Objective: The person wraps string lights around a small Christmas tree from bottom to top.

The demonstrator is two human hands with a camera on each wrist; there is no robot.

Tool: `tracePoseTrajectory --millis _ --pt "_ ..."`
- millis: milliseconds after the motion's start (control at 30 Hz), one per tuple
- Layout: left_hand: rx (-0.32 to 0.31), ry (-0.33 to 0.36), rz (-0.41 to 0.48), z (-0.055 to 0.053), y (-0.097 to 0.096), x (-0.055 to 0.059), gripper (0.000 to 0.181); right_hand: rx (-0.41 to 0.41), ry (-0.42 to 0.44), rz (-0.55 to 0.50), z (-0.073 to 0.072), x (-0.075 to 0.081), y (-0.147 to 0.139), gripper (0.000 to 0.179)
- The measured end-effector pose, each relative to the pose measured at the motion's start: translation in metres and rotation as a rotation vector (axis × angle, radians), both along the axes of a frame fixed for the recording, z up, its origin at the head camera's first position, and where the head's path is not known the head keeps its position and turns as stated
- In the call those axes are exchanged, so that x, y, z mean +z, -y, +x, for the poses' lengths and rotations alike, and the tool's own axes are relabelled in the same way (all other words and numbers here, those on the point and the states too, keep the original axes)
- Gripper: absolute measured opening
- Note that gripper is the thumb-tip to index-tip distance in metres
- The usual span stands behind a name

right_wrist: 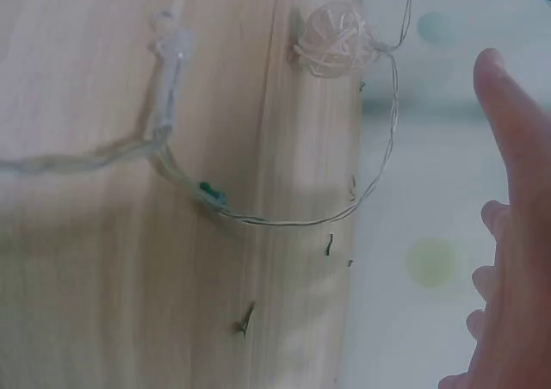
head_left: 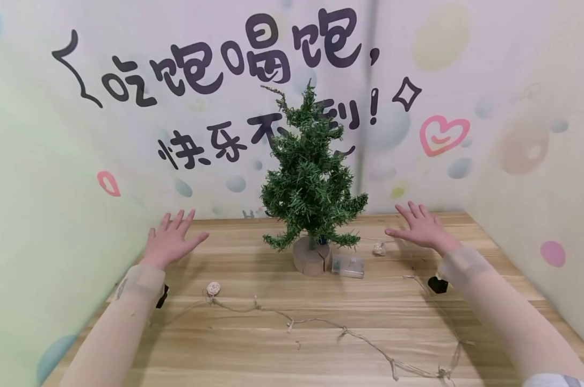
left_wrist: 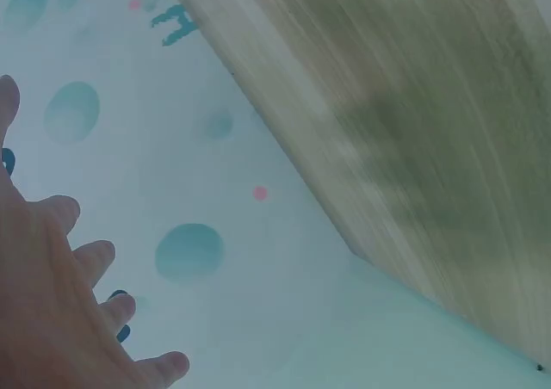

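My left hand is spread at the table's left side, its fingers extended and nothing in it. On the right, my right hand is also spread, empty, with the thumb pointing toward the tree. Between them stands a small artificial Christmas tree on a round wooden base. A string of lights lies across the table, with one woven ball at left and another ball near my right hand. The right wrist view shows that ball close up, joined to the wire.
A clear plastic box, seemingly a battery case, lies beside the tree base. The wooden table meets a printed backdrop at its far edge, with sheets on both sides. Green needle bits are scattered on the wood.
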State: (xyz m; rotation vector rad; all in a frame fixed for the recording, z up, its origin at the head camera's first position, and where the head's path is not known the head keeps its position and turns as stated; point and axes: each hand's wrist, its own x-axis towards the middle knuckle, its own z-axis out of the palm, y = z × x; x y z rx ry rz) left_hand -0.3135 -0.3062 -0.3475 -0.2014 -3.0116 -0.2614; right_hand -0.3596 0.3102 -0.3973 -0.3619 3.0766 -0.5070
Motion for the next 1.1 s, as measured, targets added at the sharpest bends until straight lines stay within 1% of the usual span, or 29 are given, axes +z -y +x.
tracePoseTrajectory --millis 100,200,367,433,533,700,833,933,1100 --pt "-0.018 -0.002 -0.004 0.001 -0.003 0.000 0.089 0.015 -0.024 0.004 0.007 0.004 0.002 0.096" --pt "-0.056 -0.034 -0.028 0.005 -0.008 -0.004 0.089 0.045 -0.061 0.016 0.020 0.010 0.009 0.092" --pt "-0.151 -0.090 -0.063 0.019 -0.028 -0.013 0.085 0.128 -0.120 0.023 0.049 0.018 0.026 0.084" --pt "-0.196 -0.096 -0.069 0.027 -0.039 -0.019 0.083 0.155 -0.140 0.019 0.061 0.018 0.033 0.082" --pt "-0.268 -0.108 -0.092 0.040 -0.057 -0.029 0.080 0.191 -0.144 -0.001 0.080 0.015 0.046 0.080" --pt "-0.376 -0.090 -0.106 0.067 -0.085 -0.045 0.078 0.266 -0.148 -0.017 0.111 0.000 0.071 0.079" --pt "-0.459 -0.080 -0.098 0.088 -0.106 -0.054 0.075 0.331 -0.161 -0.009 0.132 -0.012 0.091 0.079" --pt "-0.521 -0.074 -0.108 0.098 -0.120 -0.060 0.075 0.380 -0.123 0.018 0.143 -0.018 0.106 0.080" --pt "-0.639 -0.046 -0.112 0.110 -0.144 -0.067 0.075 0.471 -0.014 0.084 0.153 -0.023 0.128 0.084"
